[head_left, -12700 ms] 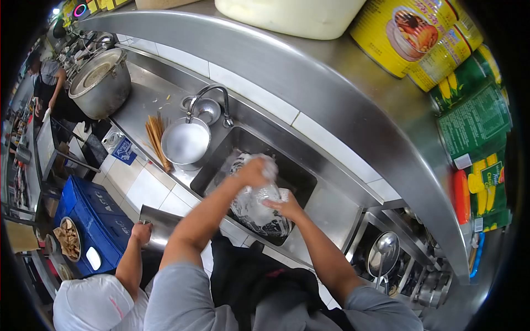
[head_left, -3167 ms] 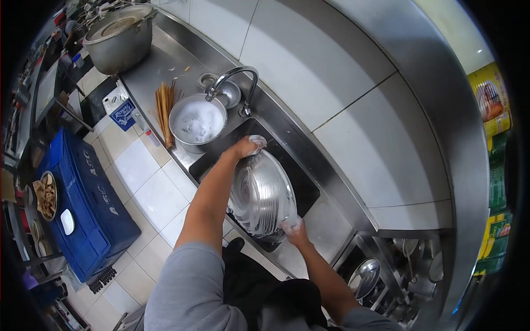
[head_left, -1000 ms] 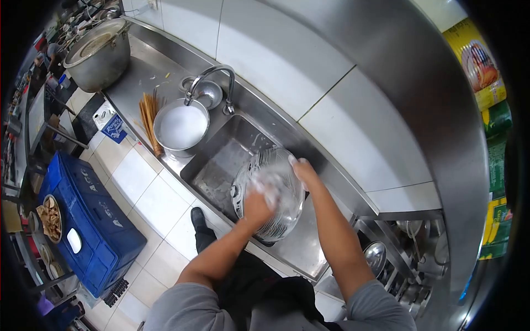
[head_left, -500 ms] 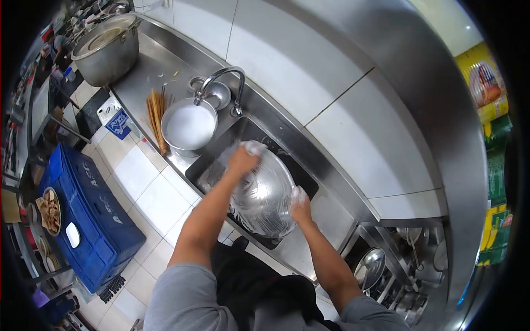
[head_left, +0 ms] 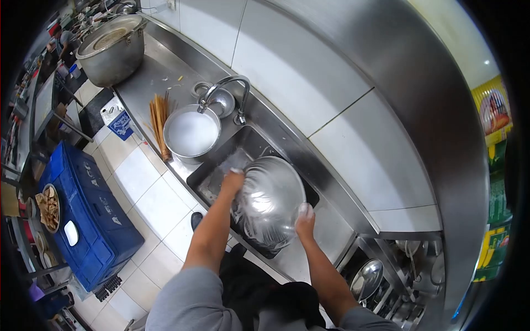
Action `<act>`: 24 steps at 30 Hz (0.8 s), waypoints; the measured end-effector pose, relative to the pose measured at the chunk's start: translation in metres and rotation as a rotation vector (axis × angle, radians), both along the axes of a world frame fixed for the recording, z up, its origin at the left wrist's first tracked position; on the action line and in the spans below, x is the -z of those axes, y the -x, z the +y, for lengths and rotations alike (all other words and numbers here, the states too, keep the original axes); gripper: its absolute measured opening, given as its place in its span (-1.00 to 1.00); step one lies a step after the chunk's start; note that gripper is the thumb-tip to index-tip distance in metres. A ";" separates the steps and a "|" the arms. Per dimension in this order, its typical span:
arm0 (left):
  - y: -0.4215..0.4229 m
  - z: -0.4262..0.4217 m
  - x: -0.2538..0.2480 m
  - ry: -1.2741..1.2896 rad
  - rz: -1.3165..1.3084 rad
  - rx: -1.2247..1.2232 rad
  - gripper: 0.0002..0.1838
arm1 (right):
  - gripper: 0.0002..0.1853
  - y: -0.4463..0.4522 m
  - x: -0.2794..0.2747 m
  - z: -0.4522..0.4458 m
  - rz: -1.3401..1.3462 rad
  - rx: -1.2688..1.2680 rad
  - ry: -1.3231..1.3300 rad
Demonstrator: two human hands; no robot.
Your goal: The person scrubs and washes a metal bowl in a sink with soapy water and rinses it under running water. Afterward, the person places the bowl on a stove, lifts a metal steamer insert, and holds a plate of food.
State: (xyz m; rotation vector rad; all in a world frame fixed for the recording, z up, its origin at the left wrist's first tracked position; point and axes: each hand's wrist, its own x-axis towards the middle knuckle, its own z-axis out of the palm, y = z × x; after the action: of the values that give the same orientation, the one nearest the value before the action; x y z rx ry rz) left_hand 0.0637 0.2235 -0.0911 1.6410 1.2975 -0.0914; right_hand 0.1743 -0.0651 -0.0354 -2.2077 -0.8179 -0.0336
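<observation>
A large round silver metal bowl (head_left: 273, 198), streaked with suds, sits tilted in the rectangular stainless-steel sink (head_left: 221, 165). The right hand (head_left: 305, 220) is clamped on the bowl's rim at 4 o'clock. The left hand (head_left: 234, 180), foamy and blurred, is at the bowl's 10 o'clock edge; whether its fingers are apart or together cannot be told. From the bowl, a round metal pot of white, sudsy liquid (head_left: 192, 134) stands at 10 o'clock on the steel surface (head_left: 165, 71), beside a bundle of thin tan sticks (head_left: 159, 126). The curved chrome faucet (head_left: 240, 102) is at 11 o'clock.
</observation>
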 end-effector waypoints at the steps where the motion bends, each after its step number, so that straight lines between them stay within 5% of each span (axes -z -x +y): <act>1: 0.011 -0.026 -0.021 -0.081 0.031 -0.002 -0.33 | -0.54 -0.001 0.004 -0.001 -0.063 0.142 -0.014; 2: 0.017 -0.056 -0.047 -0.160 0.059 -0.007 -0.34 | -0.54 0.000 -0.001 -0.001 -0.061 0.132 -0.009; 4: 0.019 -0.108 -0.043 -0.875 0.041 0.105 -0.38 | -0.52 0.000 -0.025 0.007 0.358 0.121 -0.047; 5: 0.011 -0.113 -0.053 -0.872 0.044 0.101 -0.38 | -0.52 0.001 -0.032 0.011 0.359 0.116 -0.043; 7: 0.006 -0.113 -0.079 -0.865 -0.373 0.148 -0.41 | -0.51 0.007 -0.040 0.017 0.316 0.085 -0.038; 11: -0.036 0.001 -0.036 -0.028 -0.207 0.082 -0.34 | -0.51 0.003 -0.042 0.027 0.365 0.045 -0.054; 12: -0.040 -0.005 -0.045 -0.034 -0.214 0.077 -0.34 | -0.52 0.001 -0.041 0.033 0.350 0.047 -0.090; 16: -0.010 -0.118 -0.098 -0.716 -0.343 0.141 -0.46 | -0.53 -0.004 -0.047 0.042 0.373 0.069 0.026; 19: 0.027 -0.160 -0.092 -0.796 -0.622 0.340 -0.50 | -0.52 -0.034 0.006 0.032 0.163 0.053 0.029; 21: 0.046 -0.144 -0.069 -0.723 -0.772 0.327 -0.62 | -0.51 -0.042 -0.003 0.033 0.099 -0.025 0.057; 23: 0.078 -0.050 -0.111 -0.557 -0.883 -0.156 -0.67 | -0.50 -0.033 -0.015 0.047 0.050 -0.102 0.075; 24: 0.090 -0.013 -0.136 -0.910 -0.695 -0.102 -0.68 | -0.52 -0.023 -0.030 0.054 0.127 -0.019 0.107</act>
State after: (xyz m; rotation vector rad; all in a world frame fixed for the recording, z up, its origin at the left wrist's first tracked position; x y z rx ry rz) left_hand -0.0261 0.2102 0.0450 2.0417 0.8861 1.1813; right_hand 0.1976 -0.0114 -0.0052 -2.2761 -0.7856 0.1615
